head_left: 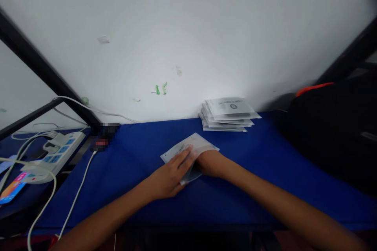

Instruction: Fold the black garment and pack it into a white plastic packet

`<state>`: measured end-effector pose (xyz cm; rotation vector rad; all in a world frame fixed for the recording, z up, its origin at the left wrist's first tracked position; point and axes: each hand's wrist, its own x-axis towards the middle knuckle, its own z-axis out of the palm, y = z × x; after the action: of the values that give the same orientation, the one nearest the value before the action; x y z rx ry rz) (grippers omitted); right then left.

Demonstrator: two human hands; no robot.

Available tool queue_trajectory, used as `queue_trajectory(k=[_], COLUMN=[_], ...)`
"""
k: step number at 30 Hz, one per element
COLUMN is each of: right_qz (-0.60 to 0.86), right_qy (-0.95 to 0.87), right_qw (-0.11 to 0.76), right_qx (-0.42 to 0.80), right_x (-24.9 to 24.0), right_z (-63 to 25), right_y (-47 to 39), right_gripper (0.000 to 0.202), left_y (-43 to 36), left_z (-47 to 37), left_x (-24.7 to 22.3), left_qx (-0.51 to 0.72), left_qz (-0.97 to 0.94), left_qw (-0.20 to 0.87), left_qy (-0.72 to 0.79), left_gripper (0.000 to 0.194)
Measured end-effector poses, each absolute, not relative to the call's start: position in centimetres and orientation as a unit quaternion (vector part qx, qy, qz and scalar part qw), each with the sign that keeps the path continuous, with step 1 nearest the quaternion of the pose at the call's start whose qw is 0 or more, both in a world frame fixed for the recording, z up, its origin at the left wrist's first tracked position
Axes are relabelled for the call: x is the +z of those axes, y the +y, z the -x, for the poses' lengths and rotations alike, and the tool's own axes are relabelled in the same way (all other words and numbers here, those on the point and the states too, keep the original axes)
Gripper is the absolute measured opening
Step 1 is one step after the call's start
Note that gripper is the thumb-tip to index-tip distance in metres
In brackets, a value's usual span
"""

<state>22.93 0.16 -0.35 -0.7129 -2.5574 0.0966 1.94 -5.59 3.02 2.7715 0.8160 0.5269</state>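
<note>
A frosted translucent plastic bag (191,141) with dark print lies tilted above the blue table, its mouth spread toward me. My left hand (173,172) grips its near edge, fingers over the top and thumb underneath. Up to the wrist, my right hand (210,162) reaches inside the bag's opening. The bag covers its fingers, so I cannot see whether they hold anything. Behind and to the right, against the wall, stands an uneven stack of similar printed bags (231,110).
On the right rests a big black bag or cloth (332,133) with an orange edge. At left are a power strip (63,155) with plugs, a lit phone (13,188), and white cables (79,188) running over the blue table (132,141). Black metal bars frame both sides.
</note>
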Motion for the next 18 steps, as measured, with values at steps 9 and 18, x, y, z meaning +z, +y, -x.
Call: queue_trajectory(k=[9,18], right_qz=[0.150,0.129], right_qy=[-0.880,-0.876], right_qw=[0.450,0.460], right_qx=[0.009,-0.061], right_x=[4.6,4.7], right_z=[-23.5,-21.9], right_y=[-1.9,-3.0], right_gripper=[0.045,0.011], left_y=[-4.9,-5.7], left_z=[-0.4,-2.4], left_x=[4.4,4.6], left_qx=[0.449,0.420], left_qz=[-0.853,-0.867], left_qw=[0.003,-0.021], left_qy=[0.267,0.269], left_gripper=[0.019,0.012])
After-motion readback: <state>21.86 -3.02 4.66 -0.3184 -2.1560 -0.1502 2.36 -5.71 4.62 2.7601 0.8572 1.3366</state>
